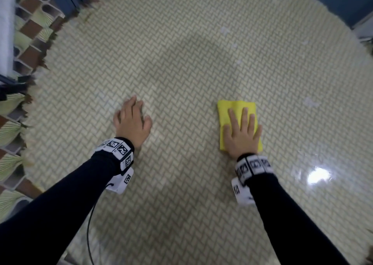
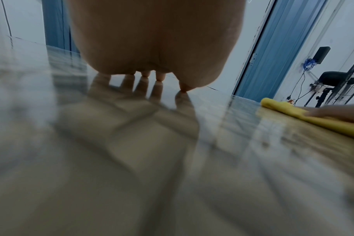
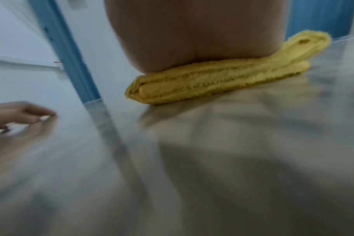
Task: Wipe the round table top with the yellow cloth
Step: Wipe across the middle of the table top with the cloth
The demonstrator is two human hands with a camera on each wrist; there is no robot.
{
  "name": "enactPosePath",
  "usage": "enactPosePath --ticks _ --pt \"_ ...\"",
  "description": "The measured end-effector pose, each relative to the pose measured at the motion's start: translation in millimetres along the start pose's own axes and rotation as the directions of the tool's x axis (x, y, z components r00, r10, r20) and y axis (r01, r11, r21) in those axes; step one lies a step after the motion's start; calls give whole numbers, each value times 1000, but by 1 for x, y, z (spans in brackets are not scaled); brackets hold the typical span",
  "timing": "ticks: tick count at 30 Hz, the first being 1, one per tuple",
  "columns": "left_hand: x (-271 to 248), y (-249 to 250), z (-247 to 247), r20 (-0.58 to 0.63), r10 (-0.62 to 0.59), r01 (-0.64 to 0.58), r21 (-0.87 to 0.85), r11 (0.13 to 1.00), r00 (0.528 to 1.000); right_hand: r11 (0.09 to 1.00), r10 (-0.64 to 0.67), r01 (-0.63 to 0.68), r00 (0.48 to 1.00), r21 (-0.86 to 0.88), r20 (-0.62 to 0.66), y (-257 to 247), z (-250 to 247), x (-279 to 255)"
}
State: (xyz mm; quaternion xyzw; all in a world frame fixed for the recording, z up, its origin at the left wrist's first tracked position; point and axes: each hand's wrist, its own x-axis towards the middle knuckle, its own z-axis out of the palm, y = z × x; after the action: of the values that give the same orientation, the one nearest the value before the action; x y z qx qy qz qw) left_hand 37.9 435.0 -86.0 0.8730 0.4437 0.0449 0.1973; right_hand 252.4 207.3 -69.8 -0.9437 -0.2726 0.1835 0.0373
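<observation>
Landmark: yellow cloth (image 1: 236, 111). Well left of it, left hand (image 1: 132, 121) propped on fingertips (image 2: 159, 77) on the round table top (image 1: 181, 42), fingers bent and spread, holding nothing; likely a brace. The cloth itself lies folded in several layers on the glossy surface, nearer the person than the table's middle. On top of it, right hand (image 1: 242, 133) lies flat, fingers straight, palm pressing down, no pinch. Judgement: cloth is light, soft, fluffy-edged; folds may creep or open under a sideways push, so flat-palm pressure over its centre suits it best. The table looks slick. No brand or readable writing; wrist bands carry only black-and-white square markers.
</observation>
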Motion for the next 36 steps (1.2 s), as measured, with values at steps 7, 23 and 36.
enactPosePath --ticks 7,23,36 --pt "0 0 2 -5 -8 8 15 1000 1000 968 -239 243 969 -66 71 -70 17 0" --pt "0 1 2 -19 -10 11 27 1000 1000 982 -191 190 982 -19 -12 -49 21 -3" --pt "-4 5 4 -47 38 -35 49 998 998 995 97 -97 995 25 -10 -2 1 7"
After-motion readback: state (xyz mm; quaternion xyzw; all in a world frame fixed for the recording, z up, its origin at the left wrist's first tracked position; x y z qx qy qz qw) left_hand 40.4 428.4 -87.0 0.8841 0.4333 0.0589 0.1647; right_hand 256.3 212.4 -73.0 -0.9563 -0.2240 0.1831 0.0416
